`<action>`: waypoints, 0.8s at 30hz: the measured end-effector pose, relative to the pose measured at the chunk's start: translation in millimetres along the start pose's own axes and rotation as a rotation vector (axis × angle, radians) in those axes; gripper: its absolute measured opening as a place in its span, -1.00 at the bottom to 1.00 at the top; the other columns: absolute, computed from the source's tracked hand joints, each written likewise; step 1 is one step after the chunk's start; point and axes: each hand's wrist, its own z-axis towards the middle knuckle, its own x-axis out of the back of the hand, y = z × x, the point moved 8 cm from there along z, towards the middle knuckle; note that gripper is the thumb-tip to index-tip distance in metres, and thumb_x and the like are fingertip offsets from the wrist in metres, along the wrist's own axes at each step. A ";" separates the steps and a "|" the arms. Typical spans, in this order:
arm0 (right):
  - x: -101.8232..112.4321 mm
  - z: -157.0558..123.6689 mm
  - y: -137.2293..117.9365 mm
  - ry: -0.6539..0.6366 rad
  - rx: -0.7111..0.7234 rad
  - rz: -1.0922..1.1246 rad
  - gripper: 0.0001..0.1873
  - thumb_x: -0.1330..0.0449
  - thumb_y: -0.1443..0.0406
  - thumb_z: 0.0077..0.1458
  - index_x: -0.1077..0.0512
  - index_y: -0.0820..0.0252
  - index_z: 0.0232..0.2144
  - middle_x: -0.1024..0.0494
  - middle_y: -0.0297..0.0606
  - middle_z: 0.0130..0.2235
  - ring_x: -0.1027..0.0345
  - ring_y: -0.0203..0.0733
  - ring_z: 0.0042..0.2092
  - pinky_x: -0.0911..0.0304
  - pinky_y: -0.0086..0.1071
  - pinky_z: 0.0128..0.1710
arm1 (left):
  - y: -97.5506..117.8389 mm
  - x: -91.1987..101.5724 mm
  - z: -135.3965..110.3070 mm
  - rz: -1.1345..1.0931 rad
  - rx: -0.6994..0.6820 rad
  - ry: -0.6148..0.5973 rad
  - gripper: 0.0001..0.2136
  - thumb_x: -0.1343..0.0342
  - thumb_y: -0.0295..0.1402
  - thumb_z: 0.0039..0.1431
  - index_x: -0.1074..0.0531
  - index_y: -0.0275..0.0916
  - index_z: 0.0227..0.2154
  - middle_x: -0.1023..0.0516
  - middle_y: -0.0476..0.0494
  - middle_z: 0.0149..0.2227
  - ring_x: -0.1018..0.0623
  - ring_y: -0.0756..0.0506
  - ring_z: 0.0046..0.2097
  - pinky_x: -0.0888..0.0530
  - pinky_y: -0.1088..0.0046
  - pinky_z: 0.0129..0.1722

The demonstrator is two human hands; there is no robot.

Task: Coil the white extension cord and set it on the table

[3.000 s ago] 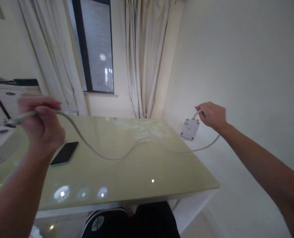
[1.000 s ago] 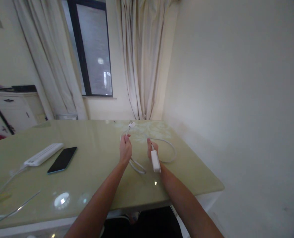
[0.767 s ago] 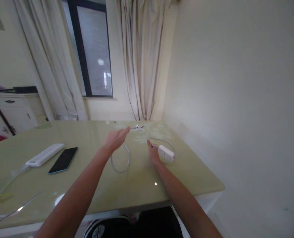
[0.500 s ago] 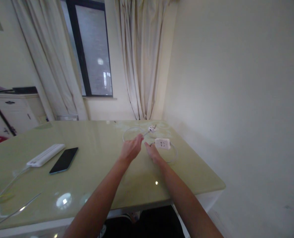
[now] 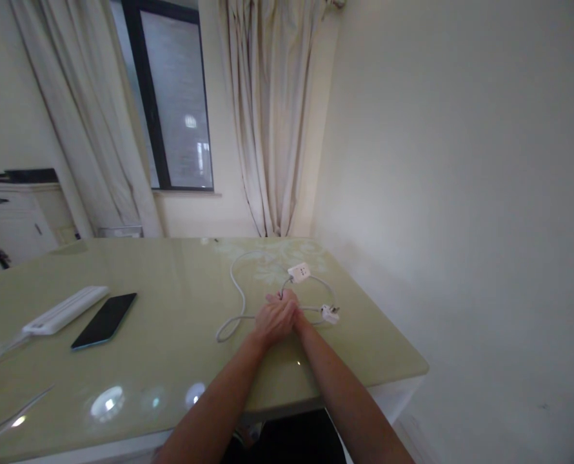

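Observation:
My left hand (image 5: 273,320) is closed around a pale power cord (image 5: 240,290), laid partly over my right hand (image 5: 291,298). My right hand is closed on the cord too, with its fingers partly hidden behind the left. Just beyond the hands lies a small white socket block (image 5: 298,272), the cord running from it. To the right of my hands sits the cord's white plug (image 5: 329,314), its prongs showing. A long loop of cord spreads over the table to the left of and behind my hands.
A black phone (image 5: 104,321) lies on the glossy green table (image 5: 180,277). Beside it rests a long white power strip (image 5: 67,310) with its own cord. A thin pale strand (image 5: 19,412) lies at the front left. A wall (image 5: 461,225) borders the right side.
My hands have come together, the left moving right and nearer. The plug has swung from behind my left hand to the right of both hands. The socket block has turned and shifted.

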 end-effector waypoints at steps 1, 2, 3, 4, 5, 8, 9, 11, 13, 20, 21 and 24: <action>-0.9 3.5 -2.5 0.001 0.016 -0.003 -0.66 -0.29 0.25 0.10 -0.27 0.09 -0.63 -0.39 -0.29 -0.54 -0.37 -0.05 -0.30 -0.33 -0.20 -0.20 | -10.5 0.5 -1.9 -0.010 0.072 0.009 -0.71 0.13 -0.21 0.42 -0.48 -0.20 -0.18 -0.62 -0.38 -0.22 -0.63 -0.25 -0.19 -0.46 0.28 -0.21; -1.8 5.4 -5.4 0.000 0.037 -0.004 -0.68 -0.26 0.27 0.10 -0.25 0.08 -0.62 -0.40 -0.30 -0.53 -0.36 -0.07 -0.31 -0.33 -0.21 -0.20 | -21.6 1.7 -3.9 -0.034 0.150 0.026 -0.71 0.12 -0.18 0.42 -0.46 -0.20 -0.15 -0.63 -0.37 -0.19 -0.63 -0.25 -0.18 -0.46 0.28 -0.22; -2.7 5.5 -8.6 -0.005 0.063 -0.001 -0.72 -0.22 0.27 0.11 -0.27 0.09 -0.59 -0.43 -0.30 -0.50 -0.37 -0.08 -0.30 -0.33 -0.22 -0.19 | -32.4 3.5 -6.1 -0.074 0.226 0.052 -0.70 0.12 -0.15 0.43 -0.45 -0.19 -0.13 -0.63 -0.34 -0.18 -0.63 -0.25 -0.18 -0.46 0.28 -0.22; -3.7 3.8 -12.0 -0.014 0.092 0.008 -0.79 -0.18 0.27 0.13 -0.31 0.09 -0.54 -0.48 -0.28 -0.45 -0.38 -0.10 -0.29 -0.35 -0.24 -0.18 | -42.6 5.4 -8.2 -0.133 0.293 0.086 -0.70 0.12 -0.11 0.43 -0.43 -0.18 -0.15 -0.64 -0.30 -0.19 -0.63 -0.25 -0.18 -0.45 0.28 -0.22; -4.6 0.8 -15.2 -0.026 0.119 0.017 -0.86 -0.15 0.27 0.14 -0.36 0.10 -0.47 -0.53 -0.26 -0.39 -0.41 -0.10 -0.26 -0.36 -0.25 -0.15 | -51.6 7.1 -10.1 -0.206 0.348 0.125 -0.69 0.10 -0.08 0.42 -0.42 -0.18 -0.18 -0.63 -0.26 -0.22 -0.62 -0.23 -0.19 -0.45 0.29 -0.23; -7.0 -11.4 -27.2 -0.078 0.236 0.043 -0.86 -0.15 0.27 0.11 -0.46 0.11 -0.25 -0.61 -0.18 -0.19 -0.48 -0.06 -0.09 -0.36 -0.23 0.02 | -71.7 10.7 -14.0 -0.437 0.447 0.247 -0.66 0.00 0.00 0.35 -0.38 -0.21 -0.19 -0.59 -0.15 -0.29 -0.59 -0.15 -0.31 -0.45 0.33 -0.28; -7.4 -15.0 -31.3 -0.095 0.282 0.055 -0.79 -0.16 0.28 0.10 -0.48 0.11 -0.19 -0.62 -0.16 -0.14 -0.48 -0.04 -0.03 -0.34 -0.22 0.07 | -75.9 10.8 -14.5 -0.500 0.461 0.274 -0.64 -0.04 0.01 0.32 -0.38 -0.23 -0.15 -0.58 -0.13 -0.28 -0.56 -0.10 -0.37 -0.44 0.36 -0.31; -7.9 -19.8 -37.6 -0.127 0.366 0.078 -0.69 -0.16 0.28 0.10 -0.50 0.09 -0.08 -0.61 -0.15 -0.04 -0.45 -0.02 0.07 -0.30 -0.18 0.16 | -81.2 9.7 -14.8 -0.606 0.471 0.306 -0.59 -0.10 0.01 0.27 -0.38 -0.25 -0.07 -0.57 -0.13 -0.23 -0.49 -0.03 -0.45 -0.44 0.40 -0.37; -8.5 -21.4 -39.2 -0.163 0.412 0.102 -0.62 -0.14 0.28 0.12 -0.49 0.08 0.00 -0.60 -0.16 0.02 -0.43 -0.04 0.10 -0.27 -0.17 0.21 | -84.3 7.7 -14.4 -0.694 0.467 0.318 -0.59 -0.11 -0.01 0.26 -0.39 -0.27 -0.05 -0.56 -0.15 -0.18 -0.45 0.01 -0.46 -0.44 0.43 -0.38; -8.7 -25.2 -39.2 -0.281 0.448 0.185 -0.63 -0.07 0.28 0.09 -0.56 0.09 -0.09 -0.63 -0.20 -0.06 -0.41 -0.03 0.10 -0.22 -0.17 0.23 | -95.0 6.2 -12.7 -0.661 0.475 0.368 -0.59 -0.04 0.00 0.29 -0.47 -0.27 -0.09 -0.41 -0.18 -0.17 -0.46 -0.06 -0.33 -0.50 0.32 -0.22; -9.8 -26.4 -40.5 -0.302 0.452 0.195 -0.65 -0.06 0.26 0.11 -0.57 0.09 -0.13 -0.63 -0.21 -0.11 -0.42 -0.04 0.07 -0.23 -0.18 0.21 | -94.8 5.8 -12.0 -0.646 0.471 0.364 -0.60 -0.01 0.00 0.31 -0.48 -0.26 -0.14 -0.39 -0.18 -0.18 -0.48 -0.08 -0.29 -0.51 0.29 -0.18; -12.8 -26.5 -41.2 -0.324 0.434 0.243 -0.68 -0.07 0.12 0.18 -0.56 0.11 -0.22 -0.61 -0.23 -0.17 -0.43 -0.08 -0.04 -0.33 -0.25 0.04 | -93.1 7.9 -13.3 -0.557 0.488 0.384 -0.66 0.10 -0.09 0.39 -0.43 -0.22 -0.27 -0.37 -0.19 -0.18 -0.52 -0.14 -0.15 -0.50 0.22 -0.03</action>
